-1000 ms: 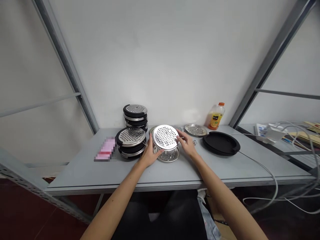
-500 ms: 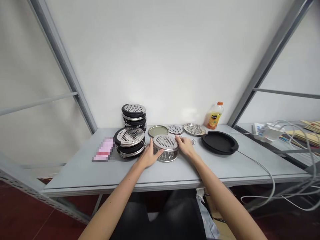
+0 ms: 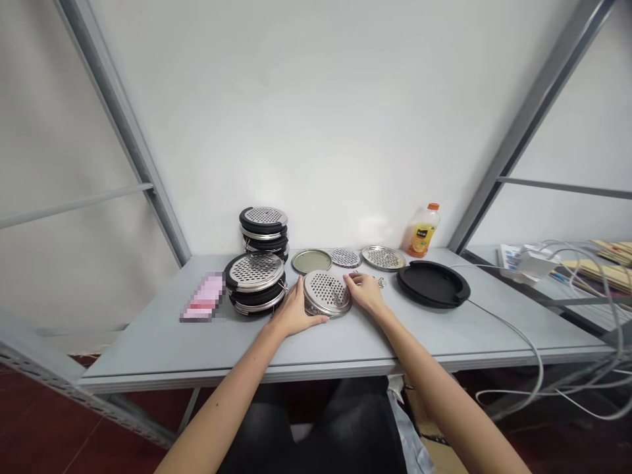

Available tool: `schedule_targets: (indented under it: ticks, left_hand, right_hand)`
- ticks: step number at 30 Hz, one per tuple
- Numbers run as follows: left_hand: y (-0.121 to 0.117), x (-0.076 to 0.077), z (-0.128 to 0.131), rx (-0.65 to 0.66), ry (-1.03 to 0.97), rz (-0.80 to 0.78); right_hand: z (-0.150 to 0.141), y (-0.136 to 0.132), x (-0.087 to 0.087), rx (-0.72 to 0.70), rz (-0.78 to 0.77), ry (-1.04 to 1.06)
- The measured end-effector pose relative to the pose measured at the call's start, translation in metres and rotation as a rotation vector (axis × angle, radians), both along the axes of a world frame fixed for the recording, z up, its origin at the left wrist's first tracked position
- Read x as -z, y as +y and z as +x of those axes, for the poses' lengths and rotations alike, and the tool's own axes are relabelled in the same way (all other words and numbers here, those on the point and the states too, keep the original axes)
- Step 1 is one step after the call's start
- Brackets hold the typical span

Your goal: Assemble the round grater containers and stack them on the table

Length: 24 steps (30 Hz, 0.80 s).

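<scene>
In front of me a round metal grater plate point(image 3: 326, 290) with punched holes lies low and tilted over another metal disc, whose rim point(image 3: 340, 314) shows beneath it. My left hand point(image 3: 292, 313) curves round its left side, thumb along the front rim. At the right edge, my right hand point(image 3: 365, 290) has its fingers closed on the rim. Small wire clips point(image 3: 382, 282) lie just beyond the right hand. To the left stands a stack of grater plates and black rings point(image 3: 257, 271). Behind the held plate are a greenish lid point(image 3: 311, 261) and a flat perforated plate point(image 3: 345, 257).
A second, taller stack point(image 3: 264, 220) stands by the wall. Another grater plate point(image 3: 384, 257), a black tray point(image 3: 433, 284) and an orange drink bottle point(image 3: 423, 232) are on the right. A pink phone-like object point(image 3: 202, 297) lies left. White cables point(image 3: 523, 336) cross the right edge.
The upper grater plate has come down from its raised position over the lower disc and now tilts towards me. My left thumb has lowered with it.
</scene>
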<state>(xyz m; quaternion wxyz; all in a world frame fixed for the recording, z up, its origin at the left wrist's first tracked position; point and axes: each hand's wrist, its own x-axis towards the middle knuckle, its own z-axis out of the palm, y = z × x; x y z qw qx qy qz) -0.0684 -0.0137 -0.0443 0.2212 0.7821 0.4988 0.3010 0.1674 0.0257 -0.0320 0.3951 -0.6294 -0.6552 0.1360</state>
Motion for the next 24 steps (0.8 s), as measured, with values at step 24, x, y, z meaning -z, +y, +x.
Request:
schedule_targets:
  ticks: [24]
  left_hand:
    - [-0.002, -0.0039, -0.0036, 0.098, -0.033, 0.073]
  right_hand:
    - [-0.0008, -0.0018, -0.0026, 0.007, -0.029, 0.083]
